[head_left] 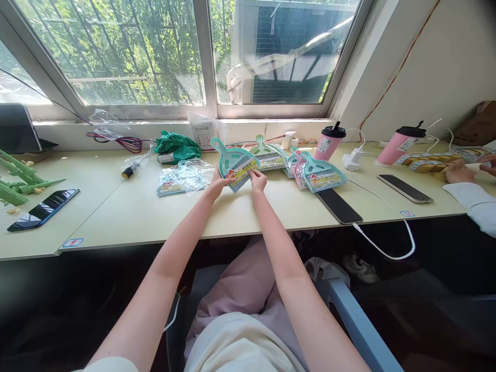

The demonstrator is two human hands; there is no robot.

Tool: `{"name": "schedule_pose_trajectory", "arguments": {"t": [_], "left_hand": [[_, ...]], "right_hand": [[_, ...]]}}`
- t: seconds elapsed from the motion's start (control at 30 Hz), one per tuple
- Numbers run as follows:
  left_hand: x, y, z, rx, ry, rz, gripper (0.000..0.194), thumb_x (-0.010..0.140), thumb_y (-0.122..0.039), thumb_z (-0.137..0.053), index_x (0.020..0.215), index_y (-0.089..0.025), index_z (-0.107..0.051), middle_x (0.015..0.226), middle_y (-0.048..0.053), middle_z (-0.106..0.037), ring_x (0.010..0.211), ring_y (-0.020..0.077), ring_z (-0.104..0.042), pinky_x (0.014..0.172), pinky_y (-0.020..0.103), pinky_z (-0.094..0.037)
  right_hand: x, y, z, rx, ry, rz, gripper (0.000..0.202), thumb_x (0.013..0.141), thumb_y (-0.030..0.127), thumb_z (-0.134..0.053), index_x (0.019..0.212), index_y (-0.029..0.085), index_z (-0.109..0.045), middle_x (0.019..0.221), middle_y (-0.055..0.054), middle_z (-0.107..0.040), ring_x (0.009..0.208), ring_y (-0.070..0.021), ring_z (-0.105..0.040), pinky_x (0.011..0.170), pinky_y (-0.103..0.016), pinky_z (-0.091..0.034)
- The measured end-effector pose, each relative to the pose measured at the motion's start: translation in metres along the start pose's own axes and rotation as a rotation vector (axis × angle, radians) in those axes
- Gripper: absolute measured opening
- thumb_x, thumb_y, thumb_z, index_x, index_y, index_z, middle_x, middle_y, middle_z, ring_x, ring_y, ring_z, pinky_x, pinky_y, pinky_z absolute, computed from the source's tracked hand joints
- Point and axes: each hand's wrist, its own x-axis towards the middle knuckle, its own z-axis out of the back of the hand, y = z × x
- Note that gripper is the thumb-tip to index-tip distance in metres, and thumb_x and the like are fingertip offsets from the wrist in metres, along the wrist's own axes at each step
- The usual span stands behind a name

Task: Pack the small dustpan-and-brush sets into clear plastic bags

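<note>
Both my hands hold a teal mini dustpan-and-brush set (237, 164) with a printed label, tilted just above the table. My left hand (219, 184) grips its left edge, and my right hand (257, 182) pinches its lower right edge. Behind it lies a green dustpan set (267, 155). To the right, a teal dustpan set (324, 174) overlaps a pink dustpan set (299, 170), with its corner over a black phone (340, 205). On the left, clear plastic wrappers (194, 174) cover another dustpan set (170, 187).
A green plastic bag (177, 146) and a clear packet (204, 129) stand near the window. Pink cups (329, 142), a charger (352, 159) with a white cable, and a second phone (405, 188) are to the right. Another person's hand (460, 171) works at the far right.
</note>
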Motion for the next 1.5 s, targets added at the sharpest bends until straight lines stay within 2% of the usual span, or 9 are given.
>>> {"name": "schedule_pose_trajectory", "arguments": {"t": [0.13, 0.27, 0.4, 0.5, 0.57, 0.63, 0.8, 1.13, 1.5], "left_hand": [[0.002, 0.003, 0.001, -0.004, 0.033, -0.041, 0.102, 0.043, -0.025, -0.099, 0.134, -0.024, -0.054, 0.127, 0.012, -0.068, 0.123, 0.0388, -0.063, 0.108, 0.062, -0.05], [0.002, 0.003, -0.002, -0.013, 0.064, -0.087, 0.107, 0.043, -0.029, -0.101, 0.138, -0.024, -0.052, 0.132, 0.013, -0.065, 0.129, 0.0387, -0.06, 0.11, 0.062, -0.048], [-0.001, 0.002, -0.008, -0.016, 0.085, -0.108, 0.114, 0.039, -0.03, -0.102, 0.141, -0.024, -0.051, 0.138, 0.014, -0.062, 0.136, 0.0412, -0.054, 0.115, 0.062, -0.045], [-0.004, -0.001, -0.013, -0.015, 0.109, -0.115, 0.121, 0.038, -0.03, -0.102, 0.146, -0.027, -0.047, 0.138, 0.013, -0.062, 0.136, 0.042, -0.054, 0.115, 0.063, -0.045], [-0.006, -0.002, -0.016, -0.015, 0.11, -0.108, 0.124, 0.037, -0.029, -0.102, 0.147, -0.028, -0.045, 0.137, 0.012, -0.063, 0.134, 0.041, -0.055, 0.115, 0.062, -0.046], [-0.008, -0.003, -0.016, -0.02, 0.111, -0.076, 0.123, 0.039, -0.03, -0.102, 0.147, -0.029, -0.045, 0.134, 0.011, -0.064, 0.13, 0.0395, -0.058, 0.113, 0.062, -0.047], [-0.011, -0.003, -0.017, -0.051, 0.142, 0.029, 0.106, 0.052, -0.035, -0.099, 0.144, -0.031, -0.048, 0.126, 0.009, -0.068, 0.121, 0.0344, -0.064, 0.107, 0.057, -0.052], [-0.002, 0.004, -0.017, -0.051, 0.093, 0.01, 0.095, 0.054, -0.02, -0.088, 0.14, -0.026, -0.048, 0.127, 0.009, -0.069, 0.126, 0.0363, -0.064, 0.105, 0.056, -0.055], [0.003, 0.002, -0.013, -0.085, 0.06, 0.047, 0.103, 0.055, -0.014, -0.085, 0.148, -0.028, -0.043, 0.122, 0.008, -0.073, 0.123, 0.0346, -0.067, 0.106, 0.054, -0.056]], "right_hand": [[-0.001, 0.003, 0.0, 0.043, 0.022, 0.084, 0.044, 0.084, 0.045, -0.076, 0.11, 0.01, -0.077, 0.075, -0.003, -0.071, 0.074, -0.0182, -0.065, 0.072, -0.029, -0.051], [-0.007, 0.004, 0.004, 0.031, -0.06, 0.101, 0.054, 0.087, 0.037, -0.077, 0.132, 0.012, -0.062, 0.077, 0.001, -0.068, 0.073, -0.0161, -0.063, 0.078, -0.028, -0.052], [-0.01, 0.006, 0.01, 0.11, -0.17, 0.017, 0.076, 0.082, 0.032, -0.084, 0.145, 0.014, -0.047, 0.099, -0.003, -0.072, 0.087, -0.0158, -0.067, 0.088, -0.029, -0.054], [-0.009, 0.007, 0.012, 0.363, -0.036, -0.086, 0.067, 0.081, 0.028, -0.085, 0.139, 0.014, -0.054, 0.119, -0.011, -0.073, 0.103, -0.0167, -0.069, 0.091, -0.03, -0.057], [-0.007, 0.007, 0.013, 0.528, 0.092, -0.133, 0.051, 0.081, 0.026, -0.084, 0.126, 0.013, -0.064, 0.117, -0.011, -0.075, 0.104, -0.0174, -0.071, 0.092, -0.03, -0.058], [-0.007, 0.006, 0.013, 0.62, 0.14, -0.164, 0.038, 0.079, 0.023, -0.085, 0.113, 0.012, -0.07, 0.109, -0.009, -0.078, 0.1, -0.0177, -0.073, 0.092, -0.031, -0.06], [-0.007, 0.003, 0.016, 0.676, 0.117, -0.199, 0.029, 0.078, 0.014, -0.082, 0.106, 0.014, -0.074, 0.104, -0.007, -0.08, 0.101, -0.0173, -0.075, 0.095, -0.031, -0.062], [0.001, 0.001, 0.016, 0.712, 0.148, -0.245, 0.029, 0.083, 0.011, -0.076, 0.112, 0.012, -0.074, 0.108, -0.007, -0.08, 0.109, -0.0175, -0.075, 0.101, -0.032, -0.061], [-0.001, 0.004, 0.013, 0.704, 0.175, -0.302, 0.025, 0.089, 0.01, -0.07, 0.114, 0.012, -0.072, 0.104, -0.007, -0.079, 0.107, -0.0157, -0.074, 0.104, -0.031, -0.059]]}}
